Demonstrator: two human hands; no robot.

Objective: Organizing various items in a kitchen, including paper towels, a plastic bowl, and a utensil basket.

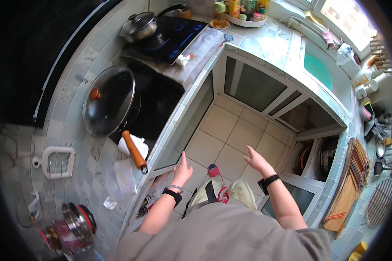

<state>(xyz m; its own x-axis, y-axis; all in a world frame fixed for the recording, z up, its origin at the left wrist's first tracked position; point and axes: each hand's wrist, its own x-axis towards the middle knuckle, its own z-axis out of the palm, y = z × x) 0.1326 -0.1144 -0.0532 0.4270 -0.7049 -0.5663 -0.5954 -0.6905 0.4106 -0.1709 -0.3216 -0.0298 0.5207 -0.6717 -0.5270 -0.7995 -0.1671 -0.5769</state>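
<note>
My left hand (183, 172) hangs in the air beside the left counter's edge, index finger pointing forward, holding nothing. My right hand (258, 162) is held out over the tiled floor (236, 140), its fingers extended and empty. Nearest my left hand on the counter is a wok's wooden handle (134, 150), which crosses over a white plastic container (138, 147). A glass lid with a wooden knob (112, 98) covers the wok, hiding its inside. Beyond it, a lidded steel saucepan (140, 26) sits on a black induction cooktop (179, 36) with lit blue marks.
Counters wrap around on three sides. A round condiment tray (248, 23) stands in the far corner. The sink (341, 93) holds a turquoise basin (317, 71). Wooden chopping boards (341, 199) and chopsticks (357, 163) lie at right. Glass-fronted cabinet doors (253, 86) line the floor's far side.
</note>
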